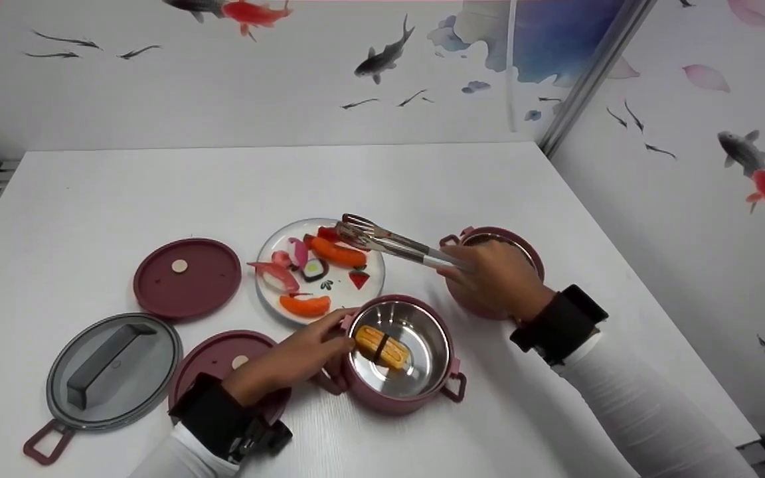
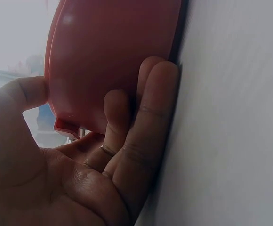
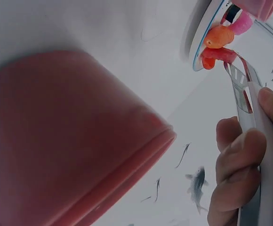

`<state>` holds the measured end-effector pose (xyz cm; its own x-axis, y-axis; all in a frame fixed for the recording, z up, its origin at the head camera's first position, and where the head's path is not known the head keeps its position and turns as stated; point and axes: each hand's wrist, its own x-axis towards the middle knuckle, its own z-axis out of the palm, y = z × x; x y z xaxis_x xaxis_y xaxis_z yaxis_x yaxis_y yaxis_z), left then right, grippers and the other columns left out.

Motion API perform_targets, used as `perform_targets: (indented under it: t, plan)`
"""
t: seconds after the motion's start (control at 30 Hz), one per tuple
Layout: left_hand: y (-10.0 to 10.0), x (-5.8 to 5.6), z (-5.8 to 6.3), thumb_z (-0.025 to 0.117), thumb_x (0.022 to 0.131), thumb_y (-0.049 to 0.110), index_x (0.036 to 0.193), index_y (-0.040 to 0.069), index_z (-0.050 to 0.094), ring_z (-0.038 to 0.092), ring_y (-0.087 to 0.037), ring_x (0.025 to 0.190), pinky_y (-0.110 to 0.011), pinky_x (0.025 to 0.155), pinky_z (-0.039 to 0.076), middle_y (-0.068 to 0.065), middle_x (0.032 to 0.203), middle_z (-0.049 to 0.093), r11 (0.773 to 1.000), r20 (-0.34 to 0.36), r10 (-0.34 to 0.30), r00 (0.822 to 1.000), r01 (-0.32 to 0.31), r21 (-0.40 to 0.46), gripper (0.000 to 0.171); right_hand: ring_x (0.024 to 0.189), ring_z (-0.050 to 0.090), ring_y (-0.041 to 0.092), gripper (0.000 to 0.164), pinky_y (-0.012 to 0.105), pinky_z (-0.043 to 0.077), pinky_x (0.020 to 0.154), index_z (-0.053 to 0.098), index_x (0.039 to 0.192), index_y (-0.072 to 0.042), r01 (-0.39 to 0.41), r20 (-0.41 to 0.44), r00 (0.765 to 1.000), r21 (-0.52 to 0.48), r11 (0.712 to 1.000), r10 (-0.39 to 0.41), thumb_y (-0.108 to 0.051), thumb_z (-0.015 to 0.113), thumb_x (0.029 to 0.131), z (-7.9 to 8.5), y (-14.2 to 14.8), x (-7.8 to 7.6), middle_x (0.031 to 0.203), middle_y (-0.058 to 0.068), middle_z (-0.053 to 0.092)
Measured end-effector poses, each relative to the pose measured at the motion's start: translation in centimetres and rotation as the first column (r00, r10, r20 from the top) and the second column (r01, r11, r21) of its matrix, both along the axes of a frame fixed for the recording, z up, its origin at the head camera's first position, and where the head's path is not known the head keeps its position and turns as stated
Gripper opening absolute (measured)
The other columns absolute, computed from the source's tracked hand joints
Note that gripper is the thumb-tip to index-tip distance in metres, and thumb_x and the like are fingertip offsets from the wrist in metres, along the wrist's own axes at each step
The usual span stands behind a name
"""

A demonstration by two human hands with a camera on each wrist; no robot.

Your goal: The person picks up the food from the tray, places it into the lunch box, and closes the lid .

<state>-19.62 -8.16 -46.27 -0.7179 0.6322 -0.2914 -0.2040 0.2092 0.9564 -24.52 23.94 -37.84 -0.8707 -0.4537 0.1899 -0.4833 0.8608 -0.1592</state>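
Note:
My right hand (image 1: 499,275) holds metal tongs with grey handles (image 1: 416,249). Their tips reach over the back of a white plate (image 1: 342,295), and in the right wrist view they meet a red toy food piece (image 3: 220,54). Pieces of toy sushi, among them an orange-topped one (image 1: 339,253), lie on the plate. With thumb by the rim and fingers against its side, my left hand (image 1: 303,352) grips a dark pink pot (image 1: 396,401). Inside that steel-lined pot lies a yellow toy egg sushi (image 1: 382,347) with a black band.
A second dark pink pot (image 1: 535,255) stands under my right hand. At left lie two maroon round lids (image 1: 190,292) (image 1: 223,348) and a grey lid (image 1: 113,378) with a bar handle. Walls rise behind and to the right of the white table (image 1: 157,192).

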Motion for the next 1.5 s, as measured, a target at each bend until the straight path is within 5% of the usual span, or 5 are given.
perform_targets:
  t: [0.37, 0.6, 0.8, 1.17, 1.5]
  plan:
    - [0.3, 0.0, 0.0, 0.055, 0.106, 0.029, 0.162, 0.027, 0.032, 0.072, -0.023, 0.071, -0.043, 0.068, 0.067, -0.017, 0.098, 0.068, 1.000, 0.010, -0.009, 1.000, 0.009, -0.014, 0.061, 0.057, 0.054, 0.011, 0.032, 0.029, 0.046, 0.051, 0.076, 0.120, -0.006, 0.016, -0.251, 0.967, -0.128, 0.992, -0.048, -0.014, 0.081, 0.089, 0.6, 7.5, 5.4, 0.082, 0.006, 0.078]
    - [-0.2, 0.0, -0.1, 0.054, 0.106, 0.029, 0.162, 0.024, 0.031, 0.072, -0.023, 0.071, -0.043, 0.068, 0.067, -0.016, 0.096, 0.068, 1.000, 0.015, -0.011, 1.000, 0.011, -0.012, 0.061, 0.061, 0.055, 0.011, 0.038, 0.026, 0.041, 0.052, 0.077, 0.122, -0.009, 0.172, -0.255, 0.945, -0.147, 0.974, -0.205, -0.010, 0.084, 0.085, 0.6, 12.2, 9.8, 0.093, 0.012, 0.080]
    - [-0.5, 0.0, 0.0, 0.054, 0.107, 0.031, 0.163, 0.023, 0.030, 0.071, -0.023, 0.075, -0.044, 0.071, 0.067, -0.015, 0.100, 0.066, 1.000, 0.030, -0.007, 1.000, 0.007, -0.024, 0.061, 0.060, 0.049, 0.009, 0.037, 0.024, 0.035, 0.050, 0.077, 0.121, -0.006, 0.244, -0.221, 0.936, -0.148, 0.958, -0.273, -0.012, 0.084, 0.085, -0.4, 14.2, 11.3, 0.091, 0.016, 0.080]
    - [-0.1, -0.1, 0.2, 0.053, 0.107, 0.029, 0.163, 0.024, 0.030, 0.072, -0.024, 0.077, -0.043, 0.070, 0.067, -0.017, 0.099, 0.065, 0.999, 0.018, -0.011, 1.000, 0.012, -0.030, 0.061, 0.058, 0.047, 0.005, 0.036, 0.021, 0.032, 0.048, 0.077, 0.120, -0.006, 0.243, -0.201, 0.941, -0.164, 0.956, -0.274, -0.011, 0.084, 0.085, -1.2, 13.9, 12.0, 0.088, 0.013, 0.080]
    - [-0.1, -0.1, 0.0, 0.052, 0.106, 0.027, 0.162, 0.024, 0.030, 0.072, -0.024, 0.075, -0.044, 0.069, 0.067, -0.013, 0.086, 0.063, 1.000, 0.007, -0.019, 1.000, 0.019, -0.021, 0.060, 0.071, 0.060, -0.002, 0.042, 0.010, 0.045, 0.058, 0.078, 0.121, -0.011, 0.093, -0.143, 0.981, -0.243, 0.966, -0.130, -0.004, 0.086, 0.080, -0.5, 9.3, 14.4, 0.098, 0.003, 0.081]
